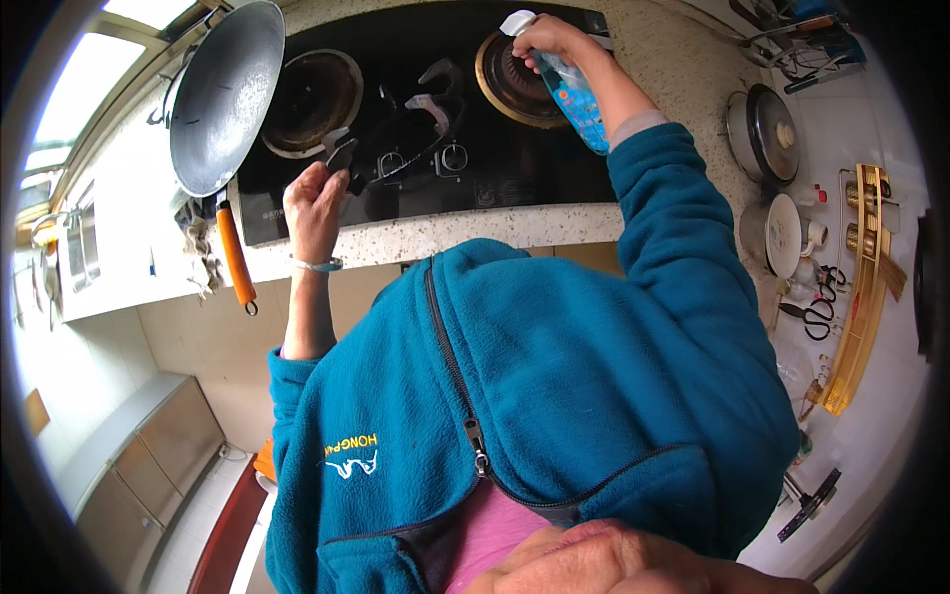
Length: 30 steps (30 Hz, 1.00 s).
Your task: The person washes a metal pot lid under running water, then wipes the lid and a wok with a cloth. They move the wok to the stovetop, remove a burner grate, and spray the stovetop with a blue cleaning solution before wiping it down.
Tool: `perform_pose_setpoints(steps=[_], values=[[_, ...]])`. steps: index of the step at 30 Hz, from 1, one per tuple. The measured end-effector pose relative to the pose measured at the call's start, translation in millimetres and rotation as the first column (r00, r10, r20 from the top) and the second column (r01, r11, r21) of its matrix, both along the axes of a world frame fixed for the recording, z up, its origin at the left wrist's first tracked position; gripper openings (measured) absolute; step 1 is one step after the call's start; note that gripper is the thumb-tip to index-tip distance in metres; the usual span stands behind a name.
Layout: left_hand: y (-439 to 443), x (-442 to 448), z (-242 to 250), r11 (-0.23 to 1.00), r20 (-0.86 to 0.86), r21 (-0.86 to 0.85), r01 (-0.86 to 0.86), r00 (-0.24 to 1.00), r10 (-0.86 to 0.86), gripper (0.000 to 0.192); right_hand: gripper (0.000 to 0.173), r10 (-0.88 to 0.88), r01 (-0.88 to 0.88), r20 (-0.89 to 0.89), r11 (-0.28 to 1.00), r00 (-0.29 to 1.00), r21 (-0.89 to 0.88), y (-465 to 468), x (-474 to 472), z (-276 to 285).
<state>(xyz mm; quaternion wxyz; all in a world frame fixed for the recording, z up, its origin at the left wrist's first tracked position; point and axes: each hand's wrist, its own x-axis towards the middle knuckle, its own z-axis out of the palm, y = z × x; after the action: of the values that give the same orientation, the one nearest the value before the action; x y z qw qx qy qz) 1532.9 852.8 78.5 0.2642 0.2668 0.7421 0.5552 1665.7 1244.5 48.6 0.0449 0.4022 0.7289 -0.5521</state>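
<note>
My right hand [553,38] is closed around the neck of a spray bottle [582,111] with a white nozzle and a blue label, held over the right burner [512,82] of a black glass gas hob [415,197]. Near the hob's left front, my left hand [318,194] pinches a small dark metal piece [341,154], seemingly a pot-support part. Two more such loose pieces, one greyish [429,111] and one dark [439,72], lie on the glass between the burners. The left burner [312,102] has a stained ring. Two control knobs [451,159] sit at the front.
A wok [226,104] with an orange handle [235,256] stands tilted left of the hob. Along the right counter are a lidded pot [772,135], a white plate [783,235], black-handled scissors [816,319] and a yellow rack [853,319]. A grey cloth [199,245] lies beneath the wok.
</note>
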Motion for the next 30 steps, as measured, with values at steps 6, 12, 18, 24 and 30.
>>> perform_pose_setpoints(steps=[6, 12, 18, 24, 30], values=[[0, -5, -2, 1.0, -0.002, -0.024, 0.009, 1.0, -0.009, 0.024, 0.008, -0.004, 0.001, 0.056, 0.999, 0.998, 0.046, -38, 11, -1], [1, -7, -4, 1.0, -0.009, -0.003, 0.019, 1.0, -0.019, 0.027, 0.01, 0.0, -0.001, 0.061, 1.0, 0.998, 0.016, -64, 50, 5], [-3, -12, -12, 0.998, -0.037, -0.017, 0.055, 0.998, -0.055, 0.025, 0.014, -0.008, -0.019, 0.127, 0.978, 0.992, 0.209, -82, 86, 0], [-3, -19, -17, 0.99, 0.026, 0.074, 0.12, 0.992, -0.122, 0.022, 0.017, -0.06, 0.054, 0.031, 0.982, 0.998, 0.181, -94, 85, -7], [-5, -15, -19, 0.995, -0.076, -0.036, 0.088, 0.993, -0.09, 0.022, 0.013, -0.081, 0.082, -0.015, 0.975, 0.997, 0.208, -92, 39, -12]])
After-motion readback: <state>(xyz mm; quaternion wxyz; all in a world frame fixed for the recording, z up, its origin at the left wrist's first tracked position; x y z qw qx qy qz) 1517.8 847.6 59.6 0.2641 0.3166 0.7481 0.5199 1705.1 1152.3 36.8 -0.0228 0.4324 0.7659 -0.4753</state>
